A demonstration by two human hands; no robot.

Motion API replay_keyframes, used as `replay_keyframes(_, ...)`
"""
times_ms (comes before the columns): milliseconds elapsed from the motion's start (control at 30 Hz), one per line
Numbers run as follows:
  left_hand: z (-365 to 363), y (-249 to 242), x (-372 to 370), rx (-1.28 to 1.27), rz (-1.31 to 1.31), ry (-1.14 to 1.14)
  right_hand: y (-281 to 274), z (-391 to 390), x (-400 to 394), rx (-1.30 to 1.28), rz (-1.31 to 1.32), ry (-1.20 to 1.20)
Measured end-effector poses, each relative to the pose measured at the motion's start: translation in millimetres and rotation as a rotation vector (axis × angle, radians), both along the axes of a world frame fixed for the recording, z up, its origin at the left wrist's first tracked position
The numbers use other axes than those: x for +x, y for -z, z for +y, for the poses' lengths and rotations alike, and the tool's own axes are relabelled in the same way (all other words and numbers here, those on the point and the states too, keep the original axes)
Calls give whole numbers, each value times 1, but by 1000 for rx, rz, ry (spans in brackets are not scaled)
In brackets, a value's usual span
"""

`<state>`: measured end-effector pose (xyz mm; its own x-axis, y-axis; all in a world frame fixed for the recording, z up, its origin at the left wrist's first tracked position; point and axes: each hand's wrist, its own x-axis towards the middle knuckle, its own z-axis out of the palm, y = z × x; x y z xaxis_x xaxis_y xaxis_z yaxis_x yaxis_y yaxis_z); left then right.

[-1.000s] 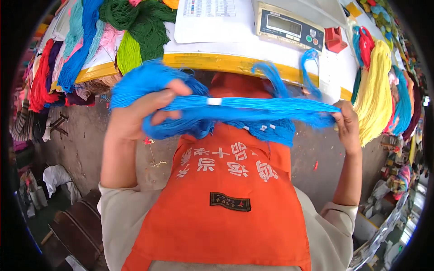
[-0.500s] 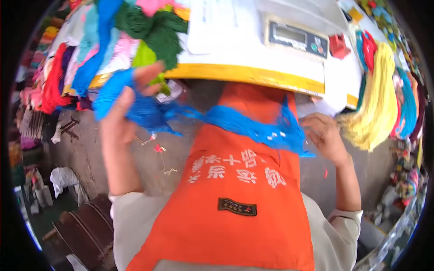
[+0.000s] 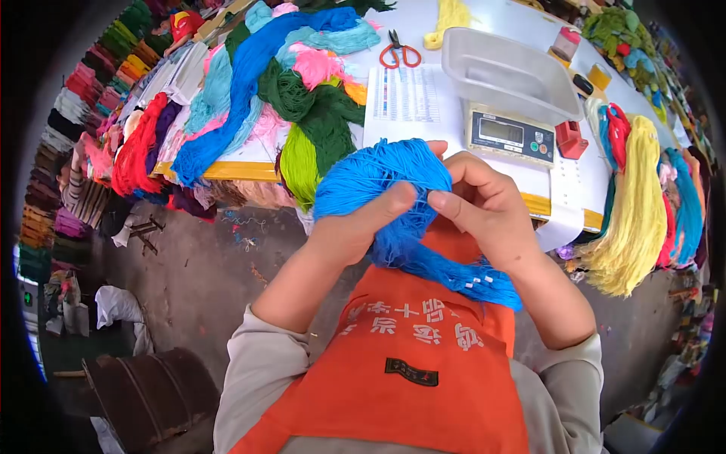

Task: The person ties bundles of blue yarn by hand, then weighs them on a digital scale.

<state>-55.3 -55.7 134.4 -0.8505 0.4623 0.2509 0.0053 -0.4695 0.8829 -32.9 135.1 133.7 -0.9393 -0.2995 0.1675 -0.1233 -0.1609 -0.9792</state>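
Observation:
A thick bundle of bright blue yarn [image 3: 363,178] is held up in front of the table edge, with its tail draped down over the orange apron [image 3: 408,333]. My left hand [image 3: 370,219] is wrapped round the bundle from below, thumb on top. At the bundle's right side my right hand [image 3: 488,200] pinches some blue strands between thumb and forefinger. Small white tags show on the part of the yarn that lies across the apron.
On the white table are a digital scale [image 3: 508,136] with a clear plastic tub [image 3: 510,72], red-handled scissors [image 3: 399,54], a printed sheet [image 3: 404,98] and coloured yarn hanks [image 3: 302,98]. Yellow yarn [image 3: 628,212] hangs at the right edge. A brown stool-like object [image 3: 151,393] stands lower left.
My left hand has moved right with the blue bundle, and my right hand has come up and in to take hold of its strands. The view now takes in more of the table.

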Motion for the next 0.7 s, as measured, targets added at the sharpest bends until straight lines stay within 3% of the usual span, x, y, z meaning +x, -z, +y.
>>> replay_keyframes(33, 2, 2, -1, 5, -2, 3, 1, 3, 0, 69, 63, 39)
replay_keyframes(67, 5, 5, -4, -135, 162, -35, 2, 6, 0, 139, 127, 78)
replay_keyframes(167, 12, 11, -15, -245, 550, -58, 2, 11, 3, 328, 325, 195)
replay_keyframes(200, 15, 8, -6, -246, 328, -78, 0, 14, 4, 328, 328, 199)
replay_keyframes(233, 17, 5, 0, -245, 106, -98, -5, 17, 5, 74, 84, 122)
replay_keyframes(267, 17, 5, 1, -245, 109, -97, -9, 20, 6, -180, -160, 42)
replay_keyframes(300, 15, 6, 2, -139, 18, -41, -11, 22, 7, -278, -187, -28)
replay_keyframes(333, 13, 8, 2, -34, -74, 16, -10, 23, 8, -279, -186, -28)
replay_keyframes(400, 7, 18, -3, -57, -72, 90, -6, 25, 11, -21, -263, -155)
replay_keyframes(467, -3, 12, -6, -144, -168, 336, -7, 39, 17, 15, -168, -170)
replay_keyframes(533, -37, -7, -4, -355, -78, 412, -9, 75, 26, 70, -147, 27)
replay_keyframes(600, -90, 18, -21, 41, -101, 364, -7, 112, 42, -64, -181, 237)
replay_keyframes(667, -126, -12, -26, 435, -321, 10, 4, 147, 63, 42, -221, 309)
replay_keyframes(700, -155, -20, -41, 496, -273, 36, 17, 172, 74, 115, -289, 335)
